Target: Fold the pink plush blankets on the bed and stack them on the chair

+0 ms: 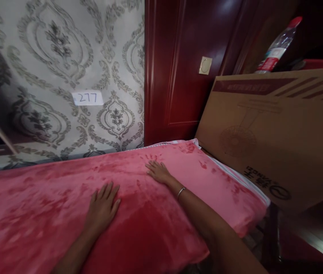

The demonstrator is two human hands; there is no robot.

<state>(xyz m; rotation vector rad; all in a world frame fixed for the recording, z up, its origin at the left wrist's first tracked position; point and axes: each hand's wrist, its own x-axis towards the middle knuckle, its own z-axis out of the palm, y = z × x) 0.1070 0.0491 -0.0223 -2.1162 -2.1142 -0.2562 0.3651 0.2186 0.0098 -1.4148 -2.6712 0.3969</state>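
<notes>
A pink plush blanket [50,205] covers a bed across the lower half of the view. My left hand [102,207] lies flat on it near the middle, fingers stretched out and slightly apart. Farther back and to the right, my right hand [158,171] also presses flat on the blanket, fingers spread toward the left, with a thin bracelet [180,191] on the wrist. Finger marks show in the nap just beyond that hand. Neither hand holds anything.
A large cardboard box [275,129] with a fan drawing leans at the bed's right side. A plastic bottle [278,45] stands behind it. Patterned wallpaper with a "277" label [87,98] is behind the bed, beside a dark red door [184,64].
</notes>
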